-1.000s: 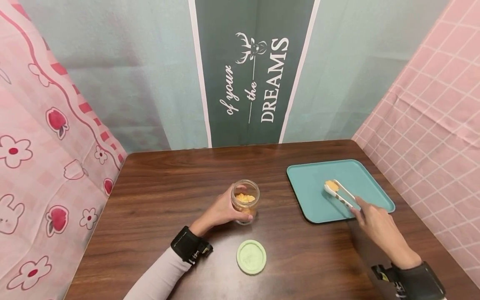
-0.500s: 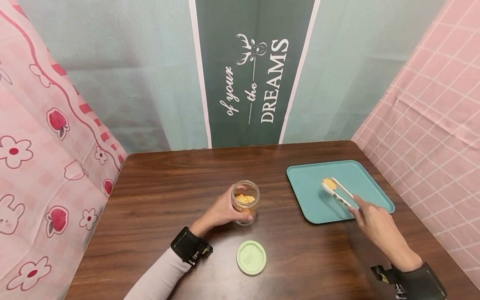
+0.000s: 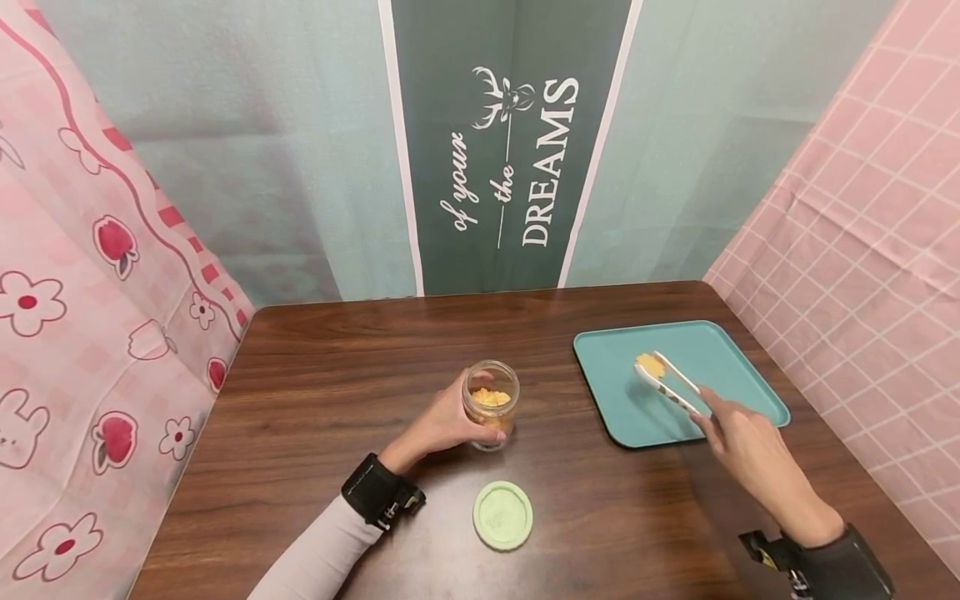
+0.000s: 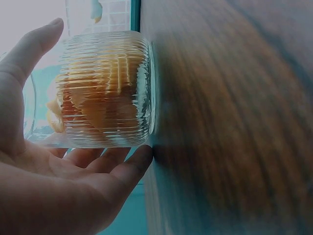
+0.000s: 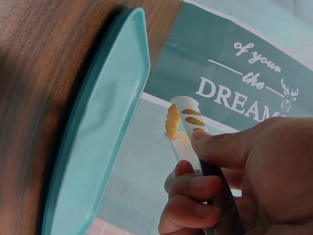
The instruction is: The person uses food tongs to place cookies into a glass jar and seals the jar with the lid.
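My left hand (image 3: 442,417) grips a ribbed glass jar (image 4: 105,88) standing upright on the table, its mouth uncovered. Yellow ridged chips (image 3: 491,398) fill the lower part of it. In my right hand (image 3: 750,446) is a pair of white tongs (image 3: 663,389), whose tips pinch one yellow ridged chip (image 3: 650,364). The right wrist view has the tongs and chip (image 5: 172,121) raised above the teal tray (image 5: 115,93). Between my two arms, a light green round lid (image 3: 502,517) lies on the table.
The dark wooden table (image 3: 360,358) ends at a grey-green curtain (image 3: 300,167) behind. A pink patterned cloth (image 3: 67,333) hangs at the left and a pink grid cloth (image 3: 862,208) at the right, close to the tray's right side.
The tongs with the chip have shifted a little to the left over the tray, and my right hand with them. My left hand and the jar have stayed in place.
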Demonstrator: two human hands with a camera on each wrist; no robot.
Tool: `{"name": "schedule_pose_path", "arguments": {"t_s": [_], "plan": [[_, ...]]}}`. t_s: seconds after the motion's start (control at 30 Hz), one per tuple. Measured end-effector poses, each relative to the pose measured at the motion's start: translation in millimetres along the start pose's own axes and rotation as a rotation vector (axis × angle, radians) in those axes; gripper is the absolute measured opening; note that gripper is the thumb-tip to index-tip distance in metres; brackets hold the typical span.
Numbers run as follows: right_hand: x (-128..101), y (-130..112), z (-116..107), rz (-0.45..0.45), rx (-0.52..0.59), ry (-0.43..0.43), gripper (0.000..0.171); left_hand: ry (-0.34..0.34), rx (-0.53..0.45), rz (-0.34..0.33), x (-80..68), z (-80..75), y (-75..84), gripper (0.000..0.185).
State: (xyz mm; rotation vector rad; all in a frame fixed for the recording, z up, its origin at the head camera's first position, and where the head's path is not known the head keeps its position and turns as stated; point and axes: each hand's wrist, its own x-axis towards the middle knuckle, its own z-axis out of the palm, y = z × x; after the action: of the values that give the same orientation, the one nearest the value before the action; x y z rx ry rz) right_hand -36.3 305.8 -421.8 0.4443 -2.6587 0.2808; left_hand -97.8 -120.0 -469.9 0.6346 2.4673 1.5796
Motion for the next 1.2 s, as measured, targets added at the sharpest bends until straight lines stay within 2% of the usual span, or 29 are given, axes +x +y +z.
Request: {"name": "schedule_pose_path", "arguments": {"t_s": [0.37,0.77,1.2], "plan": [[5.1,-11.2,-2.6,-0.018,0.007,0.012,0.051,0.003,0.026,0.007,0.4,0.5,-2.2,0.092],[9.6,-24.6,-8.9,-0.017,0.02,-0.015,0.052,0.0,0.003,-0.004,0.0,-0.2,-2.1,0.092],[16.7,-41.0,-13.5,-0.064,0.025,0.008,0.054,-0.003,0.005,-0.003,0.0,0.0,-2.4,0.092]]}}
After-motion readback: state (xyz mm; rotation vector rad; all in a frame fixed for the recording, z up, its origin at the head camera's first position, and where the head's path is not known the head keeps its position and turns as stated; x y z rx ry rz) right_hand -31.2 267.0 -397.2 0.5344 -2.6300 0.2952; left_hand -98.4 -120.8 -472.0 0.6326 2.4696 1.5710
